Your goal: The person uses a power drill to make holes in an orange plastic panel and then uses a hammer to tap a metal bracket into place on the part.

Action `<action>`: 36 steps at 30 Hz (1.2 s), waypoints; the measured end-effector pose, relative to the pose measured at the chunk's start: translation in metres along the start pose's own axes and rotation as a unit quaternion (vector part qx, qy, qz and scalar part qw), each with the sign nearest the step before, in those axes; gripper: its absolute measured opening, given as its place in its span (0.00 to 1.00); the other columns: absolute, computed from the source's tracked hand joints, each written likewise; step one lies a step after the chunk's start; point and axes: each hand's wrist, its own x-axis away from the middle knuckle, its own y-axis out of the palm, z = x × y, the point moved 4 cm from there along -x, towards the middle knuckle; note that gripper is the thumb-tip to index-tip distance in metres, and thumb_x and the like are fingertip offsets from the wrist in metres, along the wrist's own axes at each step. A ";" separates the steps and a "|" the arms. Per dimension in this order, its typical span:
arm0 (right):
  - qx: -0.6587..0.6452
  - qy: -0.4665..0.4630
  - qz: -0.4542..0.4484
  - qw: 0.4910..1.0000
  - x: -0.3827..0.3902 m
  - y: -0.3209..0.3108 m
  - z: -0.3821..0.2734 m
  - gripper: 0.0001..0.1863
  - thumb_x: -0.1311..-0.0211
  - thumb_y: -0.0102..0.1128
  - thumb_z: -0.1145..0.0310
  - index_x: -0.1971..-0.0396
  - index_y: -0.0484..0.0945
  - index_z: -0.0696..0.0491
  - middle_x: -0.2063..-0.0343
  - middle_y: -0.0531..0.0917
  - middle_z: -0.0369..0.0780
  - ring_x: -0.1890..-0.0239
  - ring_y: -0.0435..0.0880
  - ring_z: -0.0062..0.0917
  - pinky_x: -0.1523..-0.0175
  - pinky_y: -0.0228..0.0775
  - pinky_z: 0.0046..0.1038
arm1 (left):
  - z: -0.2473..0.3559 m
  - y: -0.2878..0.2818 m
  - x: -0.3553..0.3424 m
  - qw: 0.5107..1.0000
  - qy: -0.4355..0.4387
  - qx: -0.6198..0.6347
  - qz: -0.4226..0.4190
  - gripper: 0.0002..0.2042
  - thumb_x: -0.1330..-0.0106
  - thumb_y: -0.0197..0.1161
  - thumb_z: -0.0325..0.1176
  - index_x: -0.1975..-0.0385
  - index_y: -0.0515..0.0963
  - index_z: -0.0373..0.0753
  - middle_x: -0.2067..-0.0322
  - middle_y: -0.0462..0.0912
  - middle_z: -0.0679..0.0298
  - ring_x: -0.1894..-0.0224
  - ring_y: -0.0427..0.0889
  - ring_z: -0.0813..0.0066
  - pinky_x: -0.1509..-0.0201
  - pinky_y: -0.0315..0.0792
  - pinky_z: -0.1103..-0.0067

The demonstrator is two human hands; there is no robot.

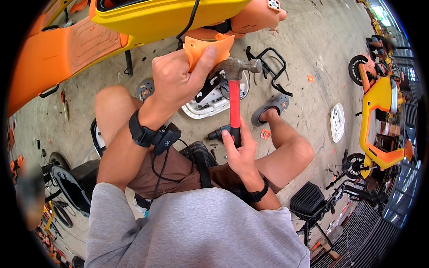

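Observation:
My left hand (174, 78) grips an orange plastic panel (201, 44) below the yellow and orange scooter body (170, 18), thumb across its face. My right hand (239, 149) is wrapped round the black grip of a red-handled hammer (234, 102); its steel head (237, 67) is at the panel's lower right edge, though contact is unclear. Behind the hammer, a white plastic tray (199, 107) on the floor holds small hardware and a black bracket (212, 87). A drill (219, 134) lies below the tray, near my right hand, partly hidden.
A black tubular frame (275, 62) and a white part (337, 123) lie on the concrete floor (313, 102). A yellow scooter (373, 107) stands at right, black bikes and baskets (308, 201) at lower right. Another person (377, 47) is at upper right. My legs flank the tray.

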 end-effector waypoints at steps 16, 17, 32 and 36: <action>0.019 -0.034 -0.009 0.999 0.004 0.003 -0.012 0.28 0.39 0.61 0.75 0.38 0.66 0.60 0.80 0.74 0.39 0.79 0.73 0.19 0.70 0.69 0.22 | -0.028 -0.003 0.001 0.956 -0.250 0.132 0.080 0.28 0.32 0.63 0.40 0.94 0.65 0.35 0.91 0.61 0.77 0.86 0.55 0.89 0.84 0.48 0.79; 0.019 -0.032 -0.007 0.999 0.004 0.003 -0.012 0.28 0.39 0.61 0.76 0.39 0.67 0.60 0.81 0.74 0.38 0.79 0.73 0.19 0.70 0.69 0.22 | -0.028 -0.002 0.002 0.954 -0.264 0.124 0.067 0.28 0.32 0.63 0.41 0.94 0.65 0.35 0.92 0.60 0.77 0.86 0.55 0.89 0.85 0.48 0.79; 0.001 -0.006 -0.012 1.000 0.001 0.001 -0.011 0.28 0.40 0.62 0.76 0.39 0.68 0.60 0.81 0.73 0.36 0.77 0.72 0.15 0.69 0.69 0.21 | -0.021 -0.003 0.002 0.987 -0.156 0.025 0.011 0.28 0.30 0.60 0.39 0.93 0.66 0.29 0.94 0.61 0.55 0.92 0.57 0.71 0.86 0.52 0.69; 0.017 0.004 -0.030 0.999 -0.003 0.001 -0.014 0.28 0.39 0.61 0.74 0.38 0.67 0.59 0.81 0.73 0.38 0.77 0.72 0.16 0.68 0.69 0.22 | -0.014 -0.005 0.002 0.996 -0.084 -0.018 0.019 0.26 0.31 0.60 0.36 0.93 0.67 0.30 0.93 0.63 0.53 0.93 0.59 0.63 0.85 0.54 0.67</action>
